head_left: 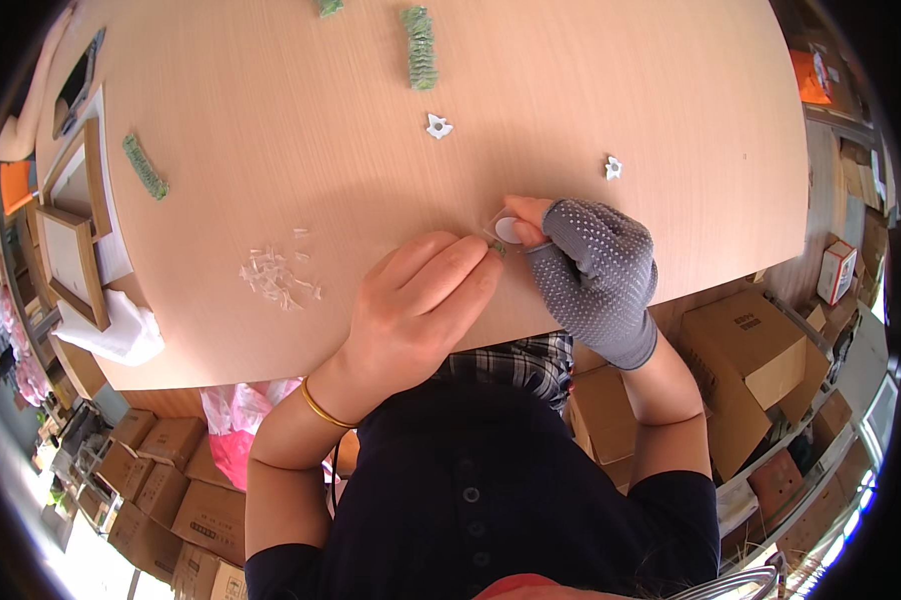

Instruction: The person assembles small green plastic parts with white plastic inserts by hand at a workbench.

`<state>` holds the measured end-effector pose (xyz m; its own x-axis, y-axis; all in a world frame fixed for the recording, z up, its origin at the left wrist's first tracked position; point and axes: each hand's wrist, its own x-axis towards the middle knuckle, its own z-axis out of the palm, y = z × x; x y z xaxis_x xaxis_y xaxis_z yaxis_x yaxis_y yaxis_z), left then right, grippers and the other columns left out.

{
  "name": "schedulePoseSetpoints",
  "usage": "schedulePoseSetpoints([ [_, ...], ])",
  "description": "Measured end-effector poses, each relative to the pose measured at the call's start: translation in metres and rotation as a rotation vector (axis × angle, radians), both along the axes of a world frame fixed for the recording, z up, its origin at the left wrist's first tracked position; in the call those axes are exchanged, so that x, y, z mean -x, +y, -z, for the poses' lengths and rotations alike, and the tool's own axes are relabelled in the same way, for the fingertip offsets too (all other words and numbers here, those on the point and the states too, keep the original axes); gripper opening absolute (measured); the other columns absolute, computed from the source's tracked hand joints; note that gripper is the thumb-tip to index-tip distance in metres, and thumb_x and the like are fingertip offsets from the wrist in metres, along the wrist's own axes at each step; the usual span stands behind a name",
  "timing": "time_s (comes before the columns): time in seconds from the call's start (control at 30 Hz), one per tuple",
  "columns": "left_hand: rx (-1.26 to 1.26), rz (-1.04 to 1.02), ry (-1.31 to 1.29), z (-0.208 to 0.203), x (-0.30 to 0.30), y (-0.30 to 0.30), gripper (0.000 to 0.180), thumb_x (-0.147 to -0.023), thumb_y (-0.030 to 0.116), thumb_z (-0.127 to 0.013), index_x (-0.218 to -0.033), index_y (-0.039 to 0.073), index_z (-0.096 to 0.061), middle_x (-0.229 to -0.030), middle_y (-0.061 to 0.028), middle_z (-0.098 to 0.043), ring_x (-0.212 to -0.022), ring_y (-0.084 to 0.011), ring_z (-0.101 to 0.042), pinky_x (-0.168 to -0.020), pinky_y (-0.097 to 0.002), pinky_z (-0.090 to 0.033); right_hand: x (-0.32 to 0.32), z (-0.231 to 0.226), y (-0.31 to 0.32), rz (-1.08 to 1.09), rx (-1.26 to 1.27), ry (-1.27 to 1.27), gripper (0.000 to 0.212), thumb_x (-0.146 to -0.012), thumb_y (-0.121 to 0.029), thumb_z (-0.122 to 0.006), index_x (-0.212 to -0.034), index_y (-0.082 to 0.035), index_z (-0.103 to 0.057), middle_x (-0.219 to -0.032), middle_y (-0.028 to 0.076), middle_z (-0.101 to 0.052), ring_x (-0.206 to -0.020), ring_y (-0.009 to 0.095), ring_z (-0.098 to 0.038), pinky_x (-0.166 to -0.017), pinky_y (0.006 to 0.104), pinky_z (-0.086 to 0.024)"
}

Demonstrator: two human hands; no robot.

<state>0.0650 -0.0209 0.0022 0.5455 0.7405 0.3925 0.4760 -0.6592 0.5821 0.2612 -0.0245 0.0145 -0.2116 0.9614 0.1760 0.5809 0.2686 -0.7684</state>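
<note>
My left hand (426,300), bare with a gold bangle at the wrist, is closed in a pinch near the table's front edge. At its fingertips shows a small green piece (499,248). My right hand (596,270) wears a grey dotted glove with bare fingertips. It pinches a small white oval piece (509,231), with a thin clear edge beside it. The two hands' fingertips nearly meet, and the fingers partly hide both pieces. Farther off on the table lie two white star-shaped pieces with dark centres, one ahead (438,126) and another to the right (614,167).
Left of my left hand lies a scattered pile of small clear plastic pieces (279,278). Green ridged stacks lie at the far middle (420,48) and left (146,167). Wooden frames (76,250) and a white cloth (111,328) line the left edge. Cardboard boxes (746,350) stand beside the table.
</note>
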Motion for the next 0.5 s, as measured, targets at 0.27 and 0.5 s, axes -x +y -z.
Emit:
schedulePoseSetpoints([
  [0.27, 0.018, -0.006, -0.001, -0.0037, -0.0002, 0.0001, 0.024, -0.067, -0.008, -0.073, -0.091, -0.003, -0.07, -0.094, -0.0092, -0.064, -0.078, -0.0246, -0.065, -0.066, -0.0339, -0.054, -0.001, -0.0003, 0.0014, -0.028, -0.001, 0.017, 0.026, -0.076, -0.002, -0.077, -0.1, -0.005, -0.069, -0.079, 0.009, -0.068, -0.066, 0.029, -0.067, -0.06, 0.0342, -0.054],
  [0.5, 0.019, -0.018, 0.017, -0.004, -0.001, -0.0006, 0.024, -0.068, -0.008, -0.074, -0.09, -0.002, -0.07, -0.093, -0.0082, -0.064, -0.078, -0.0237, -0.065, -0.066, -0.0337, -0.054, 0.0019, 0.0078, 0.0003, 0.028, -0.064, 0.003, 0.022, -0.078, -0.002, -0.076, -0.099, -0.005, -0.069, -0.079, 0.01, -0.067, -0.065, 0.03, -0.066, -0.059, 0.0345, -0.053],
])
